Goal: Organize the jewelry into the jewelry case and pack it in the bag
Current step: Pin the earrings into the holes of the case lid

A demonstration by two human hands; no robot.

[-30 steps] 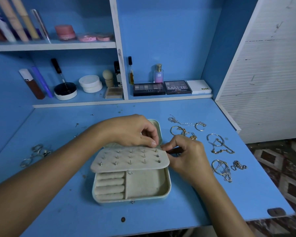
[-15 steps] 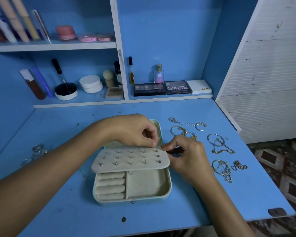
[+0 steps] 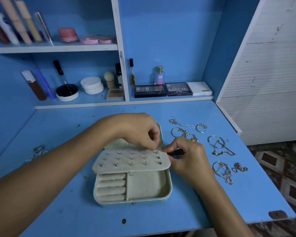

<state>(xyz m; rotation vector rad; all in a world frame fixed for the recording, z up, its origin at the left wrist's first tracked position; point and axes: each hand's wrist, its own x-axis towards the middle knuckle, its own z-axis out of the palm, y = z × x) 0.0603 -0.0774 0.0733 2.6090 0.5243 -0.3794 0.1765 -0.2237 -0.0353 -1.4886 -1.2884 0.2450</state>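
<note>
Both hands, left hand and right hand, pinch at earring panel of open jewelry case; palettes at desk's back edge read "NUDES", "MATTE".

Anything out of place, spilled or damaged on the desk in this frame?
Mostly orderly. A few tiny pin-like bits lie loose on the desk behind the jewelry case, apart from the jewelry piles. The desk's front right edge has a dark chipped notch. Nothing spilled.
</note>
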